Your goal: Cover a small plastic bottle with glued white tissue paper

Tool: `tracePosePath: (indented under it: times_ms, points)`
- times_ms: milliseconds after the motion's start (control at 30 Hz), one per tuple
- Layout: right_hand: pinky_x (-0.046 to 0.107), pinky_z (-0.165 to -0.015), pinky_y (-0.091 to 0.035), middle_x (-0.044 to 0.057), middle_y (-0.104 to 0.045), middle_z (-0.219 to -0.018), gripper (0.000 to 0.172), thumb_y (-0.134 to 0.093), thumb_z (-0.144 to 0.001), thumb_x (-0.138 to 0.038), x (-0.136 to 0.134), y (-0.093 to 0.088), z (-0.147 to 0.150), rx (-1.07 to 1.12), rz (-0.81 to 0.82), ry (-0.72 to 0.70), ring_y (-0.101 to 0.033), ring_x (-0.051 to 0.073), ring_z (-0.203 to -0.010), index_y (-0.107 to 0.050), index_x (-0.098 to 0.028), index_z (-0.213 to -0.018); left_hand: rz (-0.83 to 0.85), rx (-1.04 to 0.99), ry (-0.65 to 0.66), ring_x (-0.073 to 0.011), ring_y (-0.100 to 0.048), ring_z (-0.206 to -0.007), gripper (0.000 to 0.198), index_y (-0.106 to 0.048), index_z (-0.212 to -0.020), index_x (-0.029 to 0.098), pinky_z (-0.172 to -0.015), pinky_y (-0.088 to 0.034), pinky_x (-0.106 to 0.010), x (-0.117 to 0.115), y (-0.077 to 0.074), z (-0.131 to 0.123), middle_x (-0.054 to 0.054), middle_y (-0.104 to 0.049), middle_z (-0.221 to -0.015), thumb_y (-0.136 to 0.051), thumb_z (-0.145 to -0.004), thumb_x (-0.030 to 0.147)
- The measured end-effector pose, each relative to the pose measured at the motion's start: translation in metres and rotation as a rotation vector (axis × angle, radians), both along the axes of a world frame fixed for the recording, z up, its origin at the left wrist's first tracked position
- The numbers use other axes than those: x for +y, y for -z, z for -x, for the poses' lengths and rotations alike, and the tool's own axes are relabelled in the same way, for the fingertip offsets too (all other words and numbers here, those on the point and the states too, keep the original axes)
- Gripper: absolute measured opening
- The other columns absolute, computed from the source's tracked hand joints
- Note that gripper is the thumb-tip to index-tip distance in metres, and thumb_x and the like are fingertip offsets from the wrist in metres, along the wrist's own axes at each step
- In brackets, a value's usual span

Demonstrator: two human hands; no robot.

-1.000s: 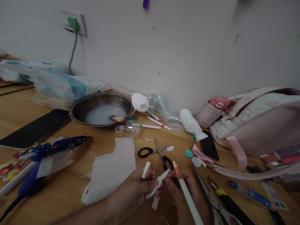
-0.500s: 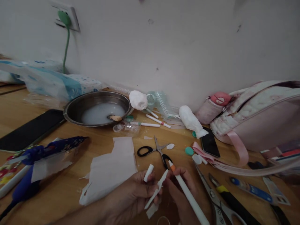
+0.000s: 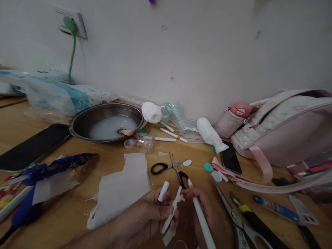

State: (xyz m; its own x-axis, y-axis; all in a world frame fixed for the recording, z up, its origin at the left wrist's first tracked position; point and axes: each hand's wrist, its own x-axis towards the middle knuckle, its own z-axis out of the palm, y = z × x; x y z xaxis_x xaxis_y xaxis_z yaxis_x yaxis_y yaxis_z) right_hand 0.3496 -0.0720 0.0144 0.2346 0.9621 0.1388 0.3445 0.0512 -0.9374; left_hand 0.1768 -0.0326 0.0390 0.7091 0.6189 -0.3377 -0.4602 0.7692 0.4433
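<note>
My left hand (image 3: 153, 211) is closed, pinching a thin white paper-wrapped strip (image 3: 168, 221) with ragged bits along it. A short white marker cap (image 3: 163, 192) also sticks up from between its fingers. To the right, my right hand (image 3: 204, 209) is wrapped round a white marker (image 3: 203, 224) with an orange collar and a pale tip pointing up. The marker's tip is close to one handle of the black-handled scissors (image 3: 175, 166), which lie open on the table. Left of my hands lies a torn sheet of white tissue (image 3: 121, 190).
A metal basin (image 3: 75, 133) of cloudy liquid stands at the back left. Nearby are white-wrapped shapes (image 3: 209, 133), loose markers (image 3: 173, 135) and a clear plastic bottle (image 3: 142, 143). Large shears (image 3: 234, 216), a black-handled cutter (image 3: 259, 221), a phone (image 3: 230, 159) and a pink bag (image 3: 293, 133) occupy the right.
My right hand has drawn slightly down with the marker, apart from the strip. My left hand keeps the strip and cap, the strip standing a little steeper. The whole view has shifted slightly.
</note>
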Motion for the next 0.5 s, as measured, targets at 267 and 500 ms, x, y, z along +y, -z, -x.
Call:
tracePosePath:
  times_ms: [267, 500]
  points:
    - [0.023, -0.06, -0.052, -0.001, -0.069, -0.073, 0.033, -0.081, -0.064, -0.033, 0.004, -0.031, 0.022, 0.577, 0.081, 0.068, -0.064, 0.014, -0.064, -0.053, -0.024, -0.079, -0.128, 0.161, -0.116, -0.0067, -0.054, -0.054, 0.046, -0.041, -0.064, 0.02, -0.055, -0.033, -0.021, -0.002, 0.01, -0.006, 0.009, -0.06, -0.059, -0.087, -0.061, 0.022]
    - [0.022, -0.056, -0.051, -0.004, -0.066, -0.069, 0.037, -0.086, -0.059, -0.032, 0.004, -0.042, 0.022, 0.705, 0.179, 0.05, -0.063, 0.012, -0.058, -0.053, -0.023, -0.073, -0.102, 0.141, -0.098, -0.0083, -0.056, -0.054, 0.044, -0.041, -0.065, 0.02, -0.054, -0.036, -0.021, -0.005, 0.0, -0.006, 0.007, -0.064, -0.061, -0.085, -0.063, 0.02]
